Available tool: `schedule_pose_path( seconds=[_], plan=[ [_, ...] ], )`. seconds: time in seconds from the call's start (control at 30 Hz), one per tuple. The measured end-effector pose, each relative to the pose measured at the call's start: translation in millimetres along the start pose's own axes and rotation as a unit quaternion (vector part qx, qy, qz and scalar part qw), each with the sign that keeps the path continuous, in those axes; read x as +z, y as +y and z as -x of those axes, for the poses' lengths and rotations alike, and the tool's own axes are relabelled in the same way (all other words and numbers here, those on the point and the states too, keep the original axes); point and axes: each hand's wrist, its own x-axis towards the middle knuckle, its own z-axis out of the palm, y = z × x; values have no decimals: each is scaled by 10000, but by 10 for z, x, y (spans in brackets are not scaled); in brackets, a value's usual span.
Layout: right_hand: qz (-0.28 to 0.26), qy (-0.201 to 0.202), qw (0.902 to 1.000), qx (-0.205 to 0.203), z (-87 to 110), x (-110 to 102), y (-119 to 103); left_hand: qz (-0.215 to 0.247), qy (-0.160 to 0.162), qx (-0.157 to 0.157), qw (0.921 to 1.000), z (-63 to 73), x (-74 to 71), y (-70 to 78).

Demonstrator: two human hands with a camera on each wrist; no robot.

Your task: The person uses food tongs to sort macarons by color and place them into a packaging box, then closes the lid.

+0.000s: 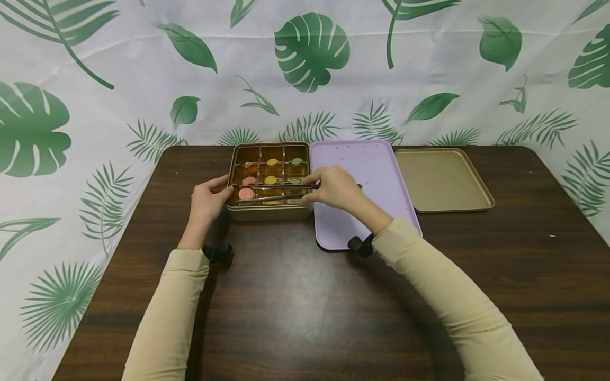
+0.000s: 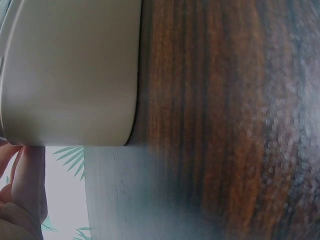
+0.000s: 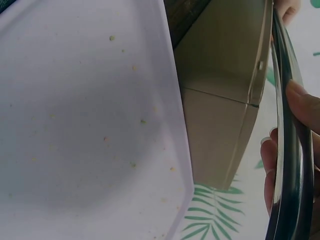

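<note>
In the head view, a gold tin box [image 1: 269,214] with a divided insert holds pink, yellow and green round cookie-like pieces in its compartments. My left hand [image 1: 206,203] touches the box's left side near the front corner; the left wrist view has the fingers [image 2: 30,180] extended against the box wall. With my right hand [image 1: 335,188] I grip metal tongs [image 3: 286,200] between thumb and fingers. The tongs lie level over the front compartments, arms apart, tips around a pink round piece [image 1: 246,194] at front left. Whether the tips touch it, I cannot tell.
A lilac tray [image 1: 369,222] dotted with crumbs adjoins the box's right side, under my right forearm. Further right lies a shallow gold lid-like tray [image 1: 443,180]. All stand on a dark wooden table [image 1: 286,307], with a leaf-print cloth [image 1: 229,100] behind.
</note>
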Motion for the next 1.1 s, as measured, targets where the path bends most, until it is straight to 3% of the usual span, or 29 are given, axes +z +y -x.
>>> schedule_pose_path(
  seconds=[0.67, 1.1],
  plan=[
    [-195, -44, 9995, 237, 43, -30, 47, -18, 44, -63, 10000, 12, 5, 15],
    [-915, 765, 9924, 296, 291, -426, 415, -74, 1, -62, 10000, 31, 6, 17]
  ],
)
